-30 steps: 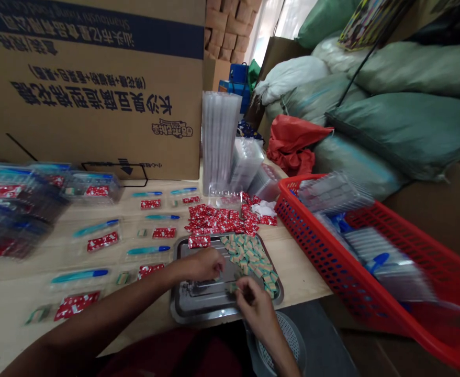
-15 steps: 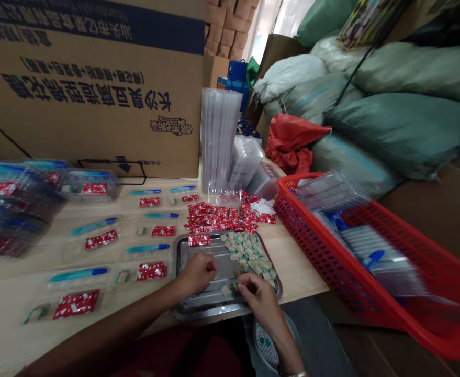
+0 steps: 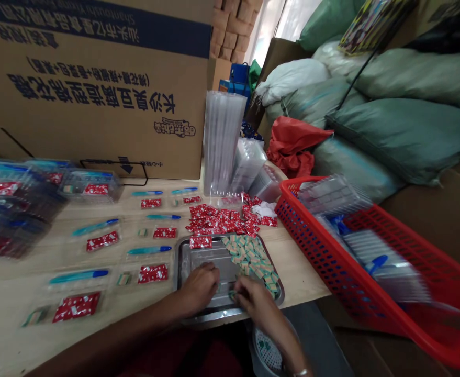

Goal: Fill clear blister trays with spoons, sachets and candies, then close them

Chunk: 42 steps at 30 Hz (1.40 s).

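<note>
Both hands are over a shallow metal tray (image 3: 210, 256) at the table's front edge. My left hand (image 3: 200, 287) is curled closed above its middle; what its fingertips hold, if anything, is hidden. Facing it, my right hand (image 3: 255, 299) pinches a small green-edged piece (image 3: 232, 294), blurred and partly covered by the fingers. Beside the right hand, a heap of small tan-and-green pieces (image 3: 249, 256) covers the tray's right side. A red printed sachet (image 3: 200, 242) lies at the tray's back edge, in front of a pile of similar red sachets (image 3: 222, 220).
Left of the tray lie clear plastic packs, each with a blue pen (image 3: 149, 250), a sachet and a small piece. Filled packs (image 3: 13, 204) are stacked far left. A large carton (image 3: 96, 120) stands behind. Clear plastic trays (image 3: 224, 141) and a red basket (image 3: 312, 251) are on the right.
My right hand has shifted slightly left and down, nearer my left hand. The single loose piece that lay between the hands no longer shows on the tray. My left hand has moved slightly down.
</note>
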### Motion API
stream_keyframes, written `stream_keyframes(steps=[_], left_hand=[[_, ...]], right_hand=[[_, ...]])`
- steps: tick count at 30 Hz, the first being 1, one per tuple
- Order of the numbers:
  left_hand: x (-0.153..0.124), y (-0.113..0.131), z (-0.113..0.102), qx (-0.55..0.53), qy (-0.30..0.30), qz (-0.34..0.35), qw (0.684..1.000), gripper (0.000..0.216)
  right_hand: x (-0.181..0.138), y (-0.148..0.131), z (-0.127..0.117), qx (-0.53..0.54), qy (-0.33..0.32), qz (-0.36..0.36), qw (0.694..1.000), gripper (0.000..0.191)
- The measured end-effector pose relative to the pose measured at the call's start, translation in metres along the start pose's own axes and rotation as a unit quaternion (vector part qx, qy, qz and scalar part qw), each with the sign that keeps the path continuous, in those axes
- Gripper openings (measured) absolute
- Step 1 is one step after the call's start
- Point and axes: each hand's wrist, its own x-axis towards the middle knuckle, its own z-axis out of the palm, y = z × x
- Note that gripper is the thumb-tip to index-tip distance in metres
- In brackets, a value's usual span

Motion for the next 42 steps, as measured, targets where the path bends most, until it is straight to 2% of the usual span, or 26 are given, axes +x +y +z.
stream_keyframes(steps=[3, 6, 9, 11, 13, 15, 17, 20, 25, 28, 31, 35, 37, 42], left_hand=[[-0.005, 0.003, 0.000, -0.011, 0.009, 0.039, 0.999, 0.018], [-0.012, 0.000, -0.002, -0.109, 0.015, 0.049, 0.993, 0.013], [-0.017, -0.008, -0.002, -0.247, 0.029, 0.014, 0.968, 0.009], [-0.019, -0.015, -0.001, -0.343, 0.044, -0.024, 0.938, 0.007], [-0.020, -0.021, 0.000, -0.430, 0.055, -0.062, 0.899, 0.005], [-0.021, -0.024, 0.002, -0.488, 0.069, -0.082, 0.866, 0.004], [-0.023, -0.025, 0.001, -0.519, 0.092, -0.079, 0.846, 0.006], [-0.030, -0.027, -0.004, -0.553, 0.127, -0.080, 0.819, 0.014], [-0.053, -0.039, -0.019, -0.631, 0.104, -0.100, 0.762, 0.037], [-0.064, -0.049, -0.024, -0.641, 0.145, -0.103, 0.746, 0.042], [-0.072, -0.061, -0.026, -0.669, 0.183, -0.129, 0.708, 0.043], [-0.086, -0.074, -0.028, -0.720, 0.185, -0.158, 0.650, 0.045], [-0.093, -0.078, -0.030, -0.716, 0.193, -0.153, 0.654, 0.043], [-0.109, -0.089, -0.037, -0.653, 0.251, -0.120, 0.704, 0.032]], right_hand=[[0.014, 0.008, -0.025, -0.038, -0.027, -0.037, 0.998, 0.019], [0.029, 0.003, -0.037, -0.092, -0.070, -0.066, 0.991, 0.024], [0.035, -0.003, -0.037, -0.129, -0.077, -0.075, 0.986, 0.025], [0.034, -0.004, -0.034, -0.119, -0.059, -0.085, 0.987, 0.023], [0.032, -0.006, -0.030, -0.069, -0.062, -0.082, 0.992, 0.020], [0.030, -0.013, -0.022, 0.031, -0.108, -0.064, 0.992, 0.013], [0.030, -0.027, -0.011, 0.139, -0.151, -0.052, 0.977, 0.005], [0.036, -0.049, 0.005, 0.218, -0.141, -0.063, 0.964, 0.008], [0.047, -0.070, 0.024, 0.217, -0.117, -0.088, 0.965, 0.011], [0.051, -0.080, 0.037, 0.177, -0.073, -0.123, 0.974, 0.009], [0.055, -0.091, 0.049, 0.142, -0.019, -0.180, 0.973, 0.015], [0.064, -0.101, 0.063, 0.163, -0.032, -0.221, 0.961, 0.019], [0.070, -0.103, 0.071, 0.188, -0.059, -0.210, 0.958, 0.018], [0.083, -0.115, 0.096, 0.229, -0.109, -0.159, 0.954, 0.019]])
